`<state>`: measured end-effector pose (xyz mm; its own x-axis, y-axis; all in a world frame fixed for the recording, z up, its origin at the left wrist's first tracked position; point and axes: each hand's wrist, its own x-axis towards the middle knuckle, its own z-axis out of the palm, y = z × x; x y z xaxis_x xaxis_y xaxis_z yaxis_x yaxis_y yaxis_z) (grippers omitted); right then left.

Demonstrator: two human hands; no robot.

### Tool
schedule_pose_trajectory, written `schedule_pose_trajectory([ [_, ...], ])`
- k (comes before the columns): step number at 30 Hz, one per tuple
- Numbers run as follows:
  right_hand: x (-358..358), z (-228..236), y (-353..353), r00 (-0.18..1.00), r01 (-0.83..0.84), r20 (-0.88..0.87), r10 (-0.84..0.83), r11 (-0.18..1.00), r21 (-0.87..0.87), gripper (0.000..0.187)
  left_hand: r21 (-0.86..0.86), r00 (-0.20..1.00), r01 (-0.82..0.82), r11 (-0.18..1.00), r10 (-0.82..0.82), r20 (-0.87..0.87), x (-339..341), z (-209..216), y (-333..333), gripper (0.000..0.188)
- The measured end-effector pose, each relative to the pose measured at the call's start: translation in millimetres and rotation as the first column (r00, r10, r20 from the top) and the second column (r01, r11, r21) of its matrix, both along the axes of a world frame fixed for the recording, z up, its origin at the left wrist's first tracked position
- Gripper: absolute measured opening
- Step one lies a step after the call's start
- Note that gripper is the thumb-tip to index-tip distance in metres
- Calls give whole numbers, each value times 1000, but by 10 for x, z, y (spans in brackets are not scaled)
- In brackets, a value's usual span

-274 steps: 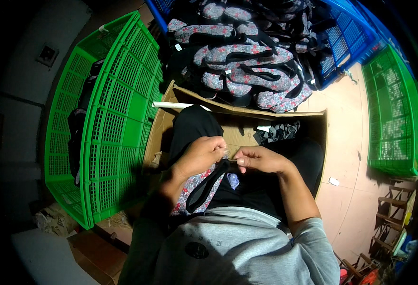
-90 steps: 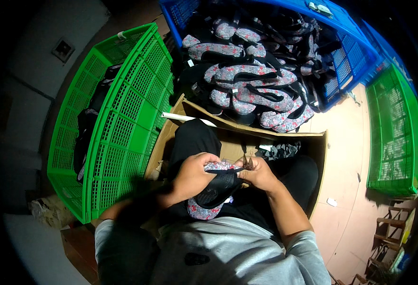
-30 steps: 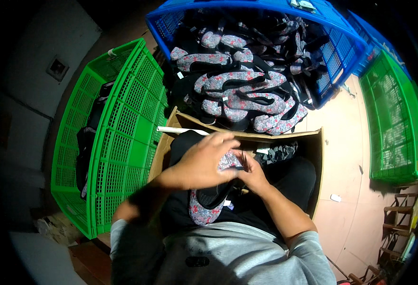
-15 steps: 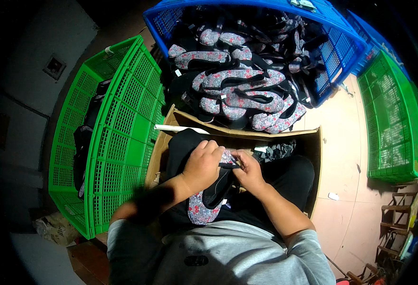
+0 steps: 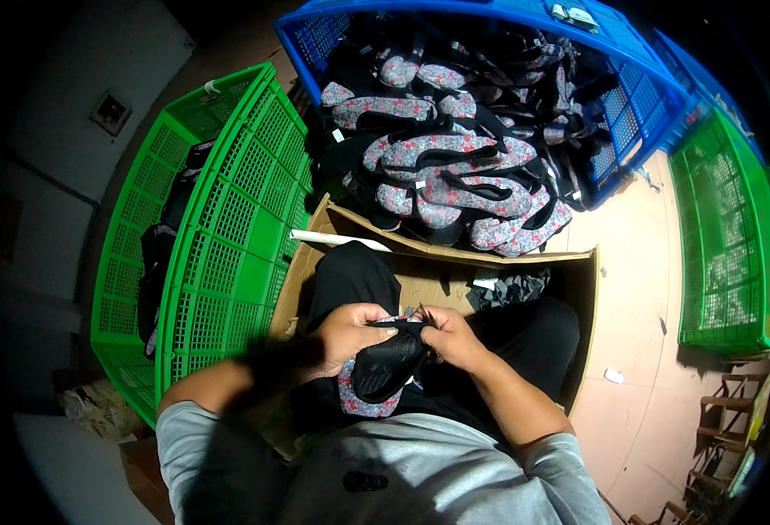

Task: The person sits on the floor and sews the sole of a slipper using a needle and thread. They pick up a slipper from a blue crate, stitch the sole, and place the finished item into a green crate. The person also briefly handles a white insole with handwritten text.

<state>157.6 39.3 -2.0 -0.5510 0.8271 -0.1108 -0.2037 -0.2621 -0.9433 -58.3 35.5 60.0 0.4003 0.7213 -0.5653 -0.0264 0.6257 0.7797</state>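
A floral-print shoe upper (image 5: pixel 369 402) with a black lining is held over my lap, its rounded floral end toward my body. My left hand (image 5: pixel 346 334) grips its far edge on the left, the thumb lying along the black rim. On the right, my right hand (image 5: pixel 451 339) pinches the same edge between thumb and fingers. The rim runs taut between the two hands. Whether a small tool sits in my right fingers cannot be made out. Beyond my knees lies a heap of similar floral shoe uppers (image 5: pixel 455 162), spilling from a blue crate (image 5: pixel 617 114).
A cardboard box (image 5: pixel 588 297) surrounds my legs, with dark fabric scraps (image 5: pixel 512 289) inside. A green crate (image 5: pixel 227 254) with dark pieces stands left; another green crate (image 5: pixel 726 236) stands right. A wooden rack (image 5: pixel 726 411) is at the lower right. A white scrap (image 5: pixel 613 376) lies on the floor.
Both hands have moved down toward my body, and my left hand has shifted left. The shoe upper has turned, showing more of its black inside. The view has shifted slightly.
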Motion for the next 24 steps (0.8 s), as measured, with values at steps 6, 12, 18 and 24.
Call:
schedule_pose_trajectory([
  [6, -37, -37, 63, 1000, 12, 0, -12, 999, -33, 8, -101, 966, -94, 990, 115, 230, 70, 13, -60, 16],
  [12, -22, -196, 144, 993, 39, -98, -62, 974, -222, 5, -343, 802, -128, 931, 301, 516, 272, -160, -148, 46],
  [18, 26, -236, 176, 974, 51, -198, -111, 957, -285, 6, -470, 698, -17, 882, 347, 627, 387, -286, -109, 44],
  [24, 6, -351, 233, 945, 72, -239, -222, 856, -512, 6, -601, 566, 56, 798, 470, 677, 490, -408, -203, 40],
])
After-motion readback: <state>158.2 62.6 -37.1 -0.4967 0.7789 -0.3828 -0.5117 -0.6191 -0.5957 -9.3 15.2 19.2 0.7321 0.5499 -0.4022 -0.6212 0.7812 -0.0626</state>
